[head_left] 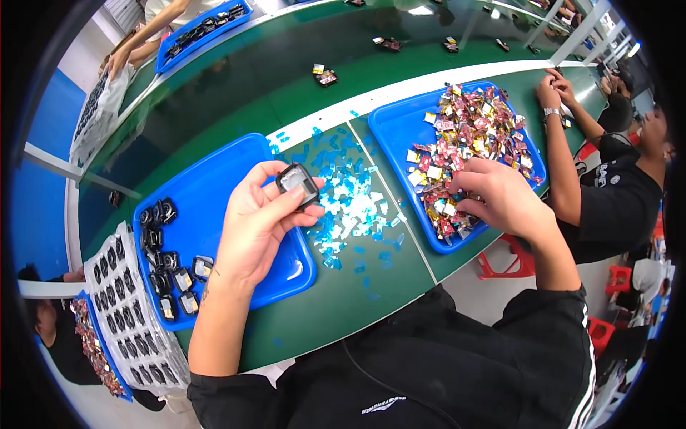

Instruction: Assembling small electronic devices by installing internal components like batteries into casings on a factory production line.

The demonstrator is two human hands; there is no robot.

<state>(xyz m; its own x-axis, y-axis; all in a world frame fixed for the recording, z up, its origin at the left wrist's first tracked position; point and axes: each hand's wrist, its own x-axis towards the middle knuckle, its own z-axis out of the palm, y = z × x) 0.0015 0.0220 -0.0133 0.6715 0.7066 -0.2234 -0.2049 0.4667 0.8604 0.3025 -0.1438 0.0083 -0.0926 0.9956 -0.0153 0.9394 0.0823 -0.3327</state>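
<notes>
My left hand is closed round a black square watch case, its thumb lying on the greyish inner face. The case is held above the table, between two blue trays. Over the right blue tray, my right hand reaches down into a heap of small dark-red parts with yellow and white pieces on them. Its fingers are bent in a pinch at the heap, and whatever lies between the fingertips is hidden. The left blue tray bears several black watch cases along its left side.
Small blue film pieces lie scattered between the trays. A white moulded tray with rows of black cases stands at the left. Beyond a white ledge, a dark green belt carries parts clusters. A co-worker sits at the right.
</notes>
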